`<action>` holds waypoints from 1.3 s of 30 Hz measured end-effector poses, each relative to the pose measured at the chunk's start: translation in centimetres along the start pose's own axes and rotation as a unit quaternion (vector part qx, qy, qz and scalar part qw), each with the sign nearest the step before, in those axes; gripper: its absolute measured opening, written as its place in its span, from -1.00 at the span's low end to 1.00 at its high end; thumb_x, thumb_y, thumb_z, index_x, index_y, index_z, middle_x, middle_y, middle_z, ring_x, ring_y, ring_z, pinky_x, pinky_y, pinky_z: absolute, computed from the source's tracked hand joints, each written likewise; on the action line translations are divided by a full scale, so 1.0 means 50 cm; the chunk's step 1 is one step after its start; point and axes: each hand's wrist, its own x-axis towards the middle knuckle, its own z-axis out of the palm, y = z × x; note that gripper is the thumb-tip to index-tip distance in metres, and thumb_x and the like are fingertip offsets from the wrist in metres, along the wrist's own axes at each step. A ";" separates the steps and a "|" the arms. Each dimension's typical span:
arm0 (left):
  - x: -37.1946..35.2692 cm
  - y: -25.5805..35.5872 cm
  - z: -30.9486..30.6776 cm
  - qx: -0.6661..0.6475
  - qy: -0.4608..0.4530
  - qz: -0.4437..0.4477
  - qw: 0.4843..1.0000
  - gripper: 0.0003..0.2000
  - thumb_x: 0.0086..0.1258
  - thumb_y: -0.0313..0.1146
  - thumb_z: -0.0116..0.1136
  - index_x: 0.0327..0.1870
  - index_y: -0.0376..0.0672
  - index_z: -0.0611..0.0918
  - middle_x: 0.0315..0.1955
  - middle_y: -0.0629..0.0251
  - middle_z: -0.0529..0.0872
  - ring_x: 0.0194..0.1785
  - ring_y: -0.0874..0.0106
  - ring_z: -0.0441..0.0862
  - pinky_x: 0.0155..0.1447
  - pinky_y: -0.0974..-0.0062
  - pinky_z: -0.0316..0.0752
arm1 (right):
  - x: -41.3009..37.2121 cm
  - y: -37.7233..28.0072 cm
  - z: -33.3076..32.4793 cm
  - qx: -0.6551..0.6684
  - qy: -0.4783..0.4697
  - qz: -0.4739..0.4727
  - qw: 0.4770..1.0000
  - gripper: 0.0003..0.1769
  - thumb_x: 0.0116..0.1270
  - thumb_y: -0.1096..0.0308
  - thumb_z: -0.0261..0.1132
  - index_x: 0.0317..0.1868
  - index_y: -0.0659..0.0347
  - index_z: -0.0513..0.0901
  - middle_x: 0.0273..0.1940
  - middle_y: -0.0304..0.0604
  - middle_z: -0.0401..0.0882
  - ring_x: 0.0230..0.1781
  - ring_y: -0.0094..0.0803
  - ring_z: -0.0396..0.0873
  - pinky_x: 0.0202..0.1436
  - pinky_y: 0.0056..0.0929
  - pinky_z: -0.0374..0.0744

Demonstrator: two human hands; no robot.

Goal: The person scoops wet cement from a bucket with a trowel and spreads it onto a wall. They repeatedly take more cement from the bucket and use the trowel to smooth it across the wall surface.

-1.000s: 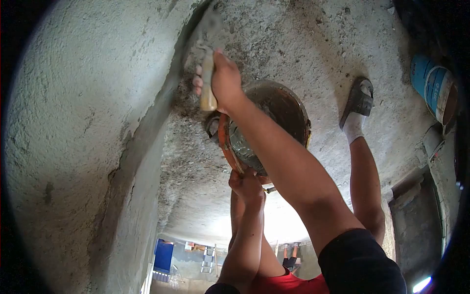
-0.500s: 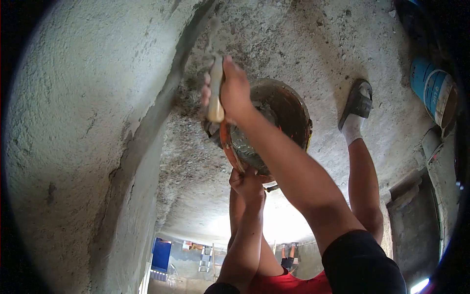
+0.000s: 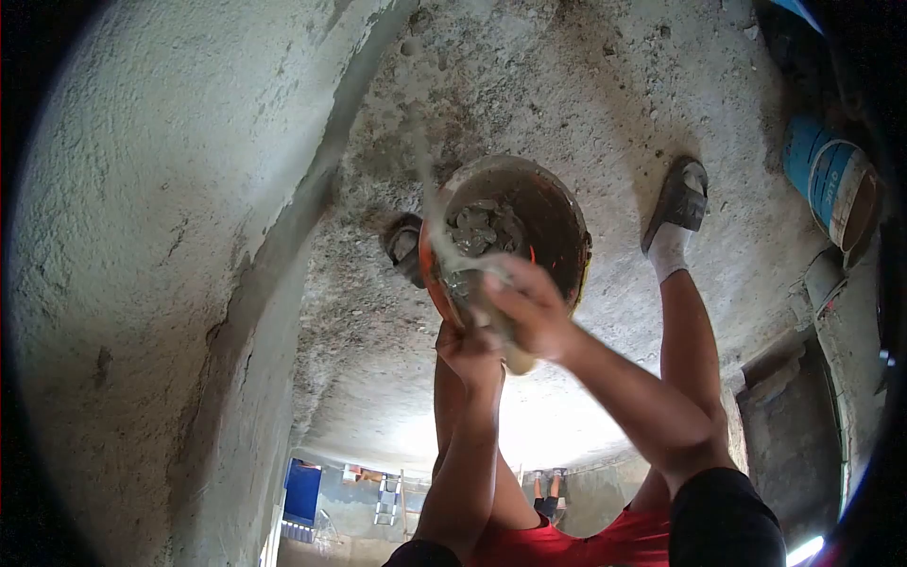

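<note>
My right hand point(image 3: 531, 307) is wrapped around the pale handle of a trowel point(image 3: 436, 213), blurred by motion. Its thin blade, seen nearly edge-on, reaches up and left across the rim of a bucket point(image 3: 557, 180). Wet grey mortar point(image 3: 485, 227) lies lumpy inside that bucket, which has orange patches on its wall. My left hand point(image 3: 470, 352) grips the bucket's near-left rim, close below my right hand, and the bucket tilts so its mouth faces me.
A rough plastered wall point(image 3: 161, 236) runs along the left. My sandalled feet point(image 3: 682, 198) stand either side of the bucket on the gritty floor point(image 3: 605, 94). A blue-and-white bucket point(image 3: 831, 180) lies tipped at the right. Another person's legs point(image 3: 548, 487) and a ladder point(image 3: 387, 499) show far behind.
My right hand has swung down and right with the trowel, from beyond the bucket's left rim to over its near side. My left hand keeps its hold on the rim.
</note>
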 end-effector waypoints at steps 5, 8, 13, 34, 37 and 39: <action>-0.001 -0.017 -0.007 0.018 0.025 0.010 0.999 -0.73 0.23 -0.73 0.09 -0.08 -0.31 0.69 -0.21 0.39 0.74 -0.24 0.60 0.57 -0.13 0.58 0.43 | -0.132 -0.108 -0.175 -0.187 0.096 0.086 0.974 -0.75 0.65 0.21 0.13 0.09 0.21 0.49 -0.35 -0.18 0.60 -0.47 -0.51 0.55 -0.40 -0.40 0.55; -0.004 -0.013 -0.006 0.025 0.026 0.000 0.999 -0.69 0.11 -0.71 0.08 -0.11 -0.32 0.70 -0.14 0.29 0.77 -0.14 0.47 0.67 0.05 0.53 0.46 | -0.202 -0.143 -0.201 -0.551 0.116 0.056 0.825 -0.73 0.57 0.25 0.23 0.10 0.23 0.49 -0.29 0.01 0.68 -0.41 -0.23 0.68 -0.34 -0.22 0.59; -0.011 -0.008 0.005 0.057 0.024 0.052 0.997 -0.81 0.22 -0.69 0.09 -0.19 -0.32 0.69 -0.36 0.43 0.69 -0.29 0.65 0.54 -0.13 0.61 0.39 | -0.239 -0.214 -0.205 -0.687 0.107 0.004 0.719 -0.55 0.32 0.30 0.46 0.11 0.22 0.47 -0.29 0.20 0.70 -0.19 0.23 0.69 -0.18 0.03 0.61; -0.019 -0.010 0.018 0.074 -0.102 0.204 0.971 -0.67 0.20 -0.76 -0.01 -0.06 -0.38 0.70 -0.20 0.39 0.73 -0.16 0.62 0.59 -0.02 0.64 0.45 | -0.019 -0.306 -0.277 -0.901 -0.036 0.072 0.426 -0.65 0.44 0.08 0.32 -0.02 0.21 0.61 -0.29 0.07 0.70 -0.21 0.05 0.73 -0.09 0.00 0.66; -0.014 -0.008 0.014 0.094 -0.105 0.210 0.968 -0.69 0.21 -0.75 -0.01 -0.08 -0.38 0.70 -0.22 0.40 0.72 -0.18 0.63 0.57 -0.05 0.65 0.43 | -0.027 -0.302 -0.296 -0.895 -0.031 0.025 0.445 -0.65 0.45 0.09 0.32 0.01 0.20 0.60 -0.25 0.07 0.69 -0.22 0.06 0.72 -0.10 0.00 0.66; -0.010 -0.014 0.009 0.104 -0.100 0.206 0.968 -0.70 0.21 -0.75 -0.01 -0.09 -0.38 0.70 -0.23 0.40 0.72 -0.19 0.63 0.57 -0.06 0.64 0.43 | -0.028 -0.298 -0.290 -0.906 -0.026 0.018 0.422 -0.65 0.45 0.10 0.32 0.04 0.19 0.59 -0.22 0.05 0.68 -0.21 0.05 0.73 -0.12 -0.02 0.67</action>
